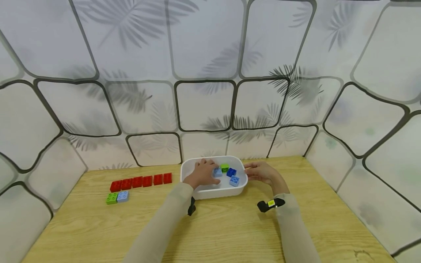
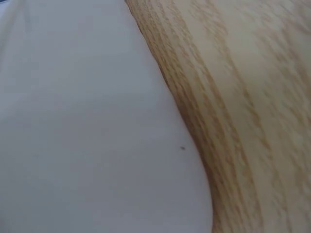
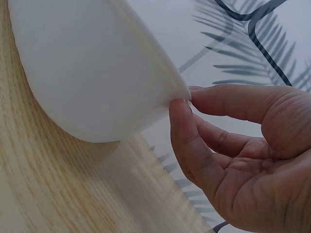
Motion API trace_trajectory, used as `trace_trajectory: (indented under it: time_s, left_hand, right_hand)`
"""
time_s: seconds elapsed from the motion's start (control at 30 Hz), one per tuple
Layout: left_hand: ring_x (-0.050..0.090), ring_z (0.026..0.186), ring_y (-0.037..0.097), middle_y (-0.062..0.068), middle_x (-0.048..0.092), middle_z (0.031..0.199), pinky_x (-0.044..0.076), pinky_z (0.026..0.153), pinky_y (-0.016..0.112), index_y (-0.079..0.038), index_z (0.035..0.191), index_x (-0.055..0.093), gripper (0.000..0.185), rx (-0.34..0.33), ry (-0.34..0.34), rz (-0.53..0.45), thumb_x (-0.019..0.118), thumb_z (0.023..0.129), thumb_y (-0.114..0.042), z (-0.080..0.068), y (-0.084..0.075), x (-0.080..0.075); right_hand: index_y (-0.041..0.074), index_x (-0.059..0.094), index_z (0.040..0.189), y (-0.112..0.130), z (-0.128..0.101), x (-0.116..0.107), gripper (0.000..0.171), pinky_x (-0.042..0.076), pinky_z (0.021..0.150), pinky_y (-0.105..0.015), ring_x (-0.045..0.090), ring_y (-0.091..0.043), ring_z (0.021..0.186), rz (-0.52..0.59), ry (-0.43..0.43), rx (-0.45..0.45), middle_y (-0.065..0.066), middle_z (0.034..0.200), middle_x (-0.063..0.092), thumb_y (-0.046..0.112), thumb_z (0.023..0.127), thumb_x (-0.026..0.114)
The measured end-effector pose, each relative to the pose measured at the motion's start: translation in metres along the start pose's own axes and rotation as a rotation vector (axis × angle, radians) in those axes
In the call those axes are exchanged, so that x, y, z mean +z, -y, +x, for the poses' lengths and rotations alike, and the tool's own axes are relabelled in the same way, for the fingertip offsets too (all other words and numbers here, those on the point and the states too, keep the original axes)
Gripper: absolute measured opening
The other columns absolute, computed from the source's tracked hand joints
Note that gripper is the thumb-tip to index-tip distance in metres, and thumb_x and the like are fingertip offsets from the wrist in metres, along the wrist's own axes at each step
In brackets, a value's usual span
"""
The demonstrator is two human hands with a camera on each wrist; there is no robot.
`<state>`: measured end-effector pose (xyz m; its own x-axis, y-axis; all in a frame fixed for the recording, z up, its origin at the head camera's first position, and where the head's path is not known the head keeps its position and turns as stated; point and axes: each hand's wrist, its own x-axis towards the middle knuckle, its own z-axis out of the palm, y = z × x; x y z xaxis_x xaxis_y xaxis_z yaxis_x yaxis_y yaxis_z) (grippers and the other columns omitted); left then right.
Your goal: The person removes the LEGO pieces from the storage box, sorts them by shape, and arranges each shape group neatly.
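A white tub (image 1: 210,192) stands mid-table and holds a green brick (image 1: 224,167), a dark blue brick (image 1: 231,172) and a light blue brick (image 1: 234,180). My left hand (image 1: 212,170) reaches into the tub, fingers curled on another light blue brick (image 1: 217,172). The left wrist view shows only the tub wall (image 2: 97,126) and the table. My right hand (image 1: 247,171) is at the tub's right rim. In the right wrist view, the right hand (image 3: 184,97) pinches the rim (image 3: 160,92) lightly between its thumb (image 3: 177,109) and a fingertip.
A row of several red bricks (image 1: 141,181) lies left of the tub. In front of it, a green brick (image 1: 112,198) and a pale blue brick (image 1: 122,196) sit joined side by side. Patterned walls enclose the wooden table (image 1: 223,230) at the back and both sides.
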<state>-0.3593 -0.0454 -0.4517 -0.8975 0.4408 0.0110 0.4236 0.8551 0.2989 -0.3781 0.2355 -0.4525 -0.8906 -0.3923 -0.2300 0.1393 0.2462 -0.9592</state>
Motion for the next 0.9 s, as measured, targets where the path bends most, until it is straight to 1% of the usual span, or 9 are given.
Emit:
trace_trajectory:
  time_s: [0.1,0.23,0.3,0.5,0.6,0.7,0.8,0.9]
  left_hand:
    - [0.044,0.13,0.031,0.005,0.057,0.143,0.034,0.104,0.054,-0.017,0.134,0.065,0.053,0.001,-0.009,0.005,0.079,0.088,-0.039,0.0005,-0.0007,0.0]
    - [0.046,0.124,0.03,0.006,0.061,0.136,0.035,0.103,0.054,-0.015,0.127,0.068,0.044,0.003,-0.027,0.005,0.08,0.088,-0.032,0.0016,-0.002,0.0005]
    - [0.046,0.12,0.029,0.006,0.063,0.131,0.035,0.103,0.053,-0.014,0.125,0.069,0.041,0.005,-0.032,0.003,0.08,0.088,-0.029,0.0019,-0.0024,0.0011]
    - [0.047,0.107,0.025,0.004,0.067,0.111,0.035,0.098,0.051,-0.012,0.116,0.071,0.031,0.004,-0.047,-0.03,0.081,0.087,-0.021,0.002,-0.005,0.0028]
    - [0.047,0.104,0.024,0.003,0.067,0.104,0.034,0.097,0.05,-0.012,0.113,0.071,0.029,0.0,-0.048,-0.038,0.081,0.087,-0.019,0.0023,-0.0064,0.0027]
    - [0.047,0.104,0.023,0.003,0.067,0.102,0.034,0.098,0.05,-0.012,0.112,0.071,0.028,-0.001,-0.047,-0.039,0.081,0.086,-0.018,0.0017,-0.0077,0.002]
    - [0.047,0.104,0.023,0.004,0.067,0.105,0.034,0.099,0.05,-0.012,0.112,0.071,0.028,0.002,-0.041,-0.051,0.081,0.087,-0.019,0.0008,-0.0086,0.0009]
    - [0.048,0.104,0.024,0.004,0.067,0.105,0.034,0.099,0.05,-0.012,0.111,0.07,0.027,0.014,-0.048,-0.054,0.081,0.087,-0.02,0.0003,-0.0083,-0.0001]
  right_hand:
    - [-0.015,0.047,0.142,0.0006,0.0002,-0.0002,0.048,0.059,0.082,-0.027,0.07,-0.011,0.092,0.005,0.001,-0.002,-0.01,0.116,0.071,0.006,0.101,0.06]
    - [-0.014,0.047,0.142,-0.0004,0.0013,-0.001,0.047,0.059,0.082,-0.026,0.07,-0.011,0.093,0.006,-0.003,-0.002,-0.007,0.111,0.072,0.005,0.101,0.059]
    - [-0.014,0.047,0.142,-0.0011,0.0014,-0.001,0.047,0.059,0.082,-0.026,0.07,-0.012,0.093,0.003,-0.005,0.0,-0.008,0.113,0.071,0.006,0.101,0.059]
    - [-0.013,0.048,0.143,-0.0005,-0.0007,0.0001,0.049,0.059,0.086,-0.029,0.07,-0.011,0.093,0.003,-0.005,0.011,-0.013,0.123,0.069,0.008,0.101,0.061]
    - [-0.012,0.048,0.143,0.0003,-0.0016,0.0008,0.049,0.059,0.088,-0.032,0.07,-0.01,0.092,0.008,-0.008,0.015,-0.011,0.121,0.07,0.008,0.101,0.062]
    - [-0.013,0.047,0.143,0.0005,-0.0019,0.001,0.048,0.059,0.089,-0.033,0.07,-0.009,0.091,0.007,-0.001,0.008,-0.006,0.113,0.072,0.008,0.101,0.06]
    - [-0.014,0.046,0.143,0.0006,-0.0017,0.0015,0.048,0.059,0.089,-0.033,0.069,-0.008,0.09,0.012,0.001,0.003,0.0,0.106,0.072,0.007,0.102,0.06]
    - [-0.014,0.046,0.143,0.0007,-0.0017,0.0013,0.049,0.059,0.088,-0.032,0.069,-0.008,0.09,0.015,0.005,-0.001,0.002,0.103,0.072,0.006,0.101,0.06]
